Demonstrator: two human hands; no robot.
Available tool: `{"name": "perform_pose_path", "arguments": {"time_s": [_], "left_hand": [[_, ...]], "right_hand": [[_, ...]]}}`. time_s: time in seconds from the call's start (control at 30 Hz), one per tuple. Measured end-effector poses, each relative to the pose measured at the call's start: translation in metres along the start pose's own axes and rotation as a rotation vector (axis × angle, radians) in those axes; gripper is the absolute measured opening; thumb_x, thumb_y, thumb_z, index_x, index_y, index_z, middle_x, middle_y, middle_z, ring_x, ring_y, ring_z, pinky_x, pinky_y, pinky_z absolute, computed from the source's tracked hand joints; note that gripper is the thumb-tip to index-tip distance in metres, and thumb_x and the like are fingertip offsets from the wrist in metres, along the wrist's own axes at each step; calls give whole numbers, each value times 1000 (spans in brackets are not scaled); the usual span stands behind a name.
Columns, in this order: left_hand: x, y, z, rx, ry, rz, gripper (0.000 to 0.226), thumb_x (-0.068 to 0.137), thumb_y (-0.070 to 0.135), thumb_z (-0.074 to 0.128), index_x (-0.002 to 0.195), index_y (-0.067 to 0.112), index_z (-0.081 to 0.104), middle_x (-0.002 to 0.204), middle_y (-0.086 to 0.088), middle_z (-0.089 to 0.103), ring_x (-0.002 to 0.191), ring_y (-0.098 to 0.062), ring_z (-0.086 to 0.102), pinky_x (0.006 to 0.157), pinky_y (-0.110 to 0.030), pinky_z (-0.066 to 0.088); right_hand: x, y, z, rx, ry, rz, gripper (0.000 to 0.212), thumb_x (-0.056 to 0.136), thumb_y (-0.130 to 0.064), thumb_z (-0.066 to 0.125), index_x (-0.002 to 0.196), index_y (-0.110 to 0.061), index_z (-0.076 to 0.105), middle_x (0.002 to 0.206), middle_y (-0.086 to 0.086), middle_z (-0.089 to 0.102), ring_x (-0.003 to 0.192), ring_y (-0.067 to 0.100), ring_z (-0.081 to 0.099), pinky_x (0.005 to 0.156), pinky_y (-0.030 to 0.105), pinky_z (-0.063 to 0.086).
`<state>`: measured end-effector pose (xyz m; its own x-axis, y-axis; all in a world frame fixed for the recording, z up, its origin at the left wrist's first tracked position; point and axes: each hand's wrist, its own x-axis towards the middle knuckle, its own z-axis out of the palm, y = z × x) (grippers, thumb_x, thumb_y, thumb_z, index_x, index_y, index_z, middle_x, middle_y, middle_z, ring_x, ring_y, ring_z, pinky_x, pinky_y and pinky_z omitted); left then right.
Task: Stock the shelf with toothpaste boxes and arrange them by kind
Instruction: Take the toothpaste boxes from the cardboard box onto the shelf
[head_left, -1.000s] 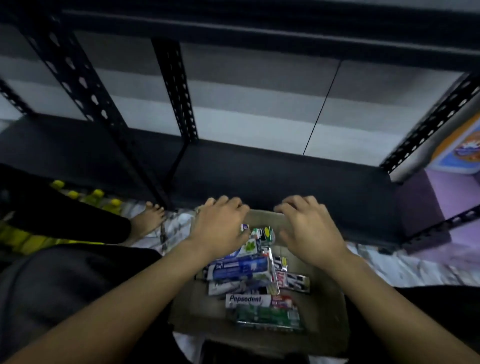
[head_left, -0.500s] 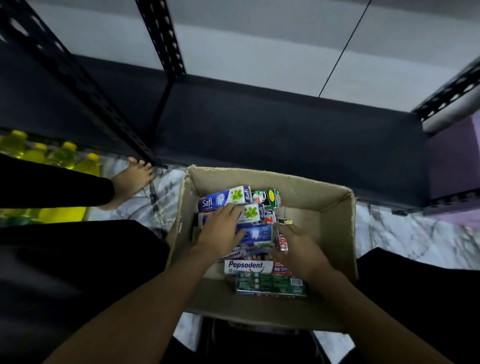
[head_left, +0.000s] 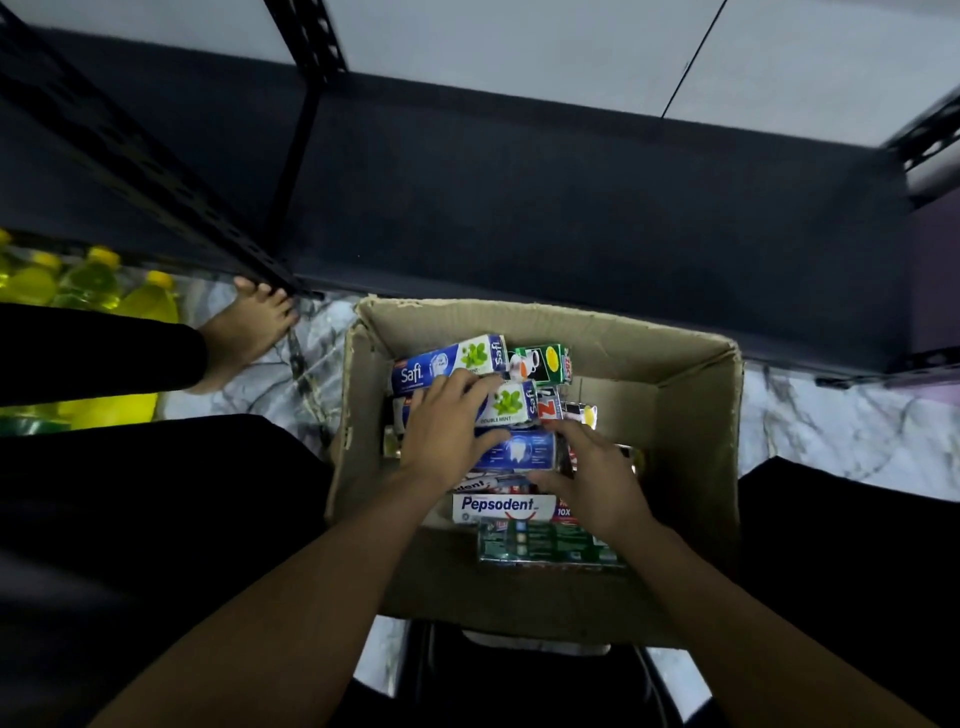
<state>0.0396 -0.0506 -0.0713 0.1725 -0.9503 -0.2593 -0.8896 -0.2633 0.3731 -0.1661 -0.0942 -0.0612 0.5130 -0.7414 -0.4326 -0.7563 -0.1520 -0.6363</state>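
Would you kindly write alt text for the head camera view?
Both hands reach into an open cardboard box of toothpaste boxes: the left hand rests on a Safi box, the right hand beside a blue box. The dark shelf behind is bare.

An open brown cardboard carton (head_left: 691, 415) is seen on the marbled white floor (head_left: 831, 431) in front of a bare black metal shelf (head_left: 519, 208), and it is filled with toothpaste boxes. The left hand (head_left: 447, 431) is laid flat on a blue-and-white Safi box (head_left: 511, 402), while the right hand (head_left: 597, 478) is spread beside a dark blue box printed with a tooth (head_left: 519, 452). A white Pepsodent box (head_left: 501, 508) and a green box (head_left: 545, 543) are seen nearer the viewer, and yellow bottles (head_left: 88, 283) are lined up at the far left.
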Motion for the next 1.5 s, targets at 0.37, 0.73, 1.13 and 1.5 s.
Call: {"name": "perform_pose_path", "arguments": {"time_s": [0.37,0.73,1.13,1.5], "left_hand": [[-22,3,-12,-83,-72,61,53,81,36,74,126,25,48,120,1,65,106,-23,61,84,-35,48],[-43,33,-91,-53,197,89,71,86,45,65,149,38,32,94,2,67,75,-24,63,61,-33,45],[-76,135,-301,50,545,399,65,84,55,63,142,44,37,91,13,66,71,-13,61,61,-30,52],[-141,231,-495,-41,863,628,60,75,54,67,131,46,46,85,17,70,72,-6,67,69,-36,57]], "right_hand": [[-30,13,-38,41,-116,107,51,80,-28,79,121,-30,48,116,-5,67,89,6,67,68,22,56],[-61,-36,-106,133,116,-123,32,86,-23,73,110,-40,62,114,-13,55,92,-1,61,69,6,48],[-141,-162,-270,223,440,-512,29,83,-16,75,108,-27,66,113,-5,64,97,15,68,84,42,57],[-235,-265,-401,468,647,-807,27,87,-8,67,113,-18,65,105,5,73,85,18,74,76,21,57]]}}
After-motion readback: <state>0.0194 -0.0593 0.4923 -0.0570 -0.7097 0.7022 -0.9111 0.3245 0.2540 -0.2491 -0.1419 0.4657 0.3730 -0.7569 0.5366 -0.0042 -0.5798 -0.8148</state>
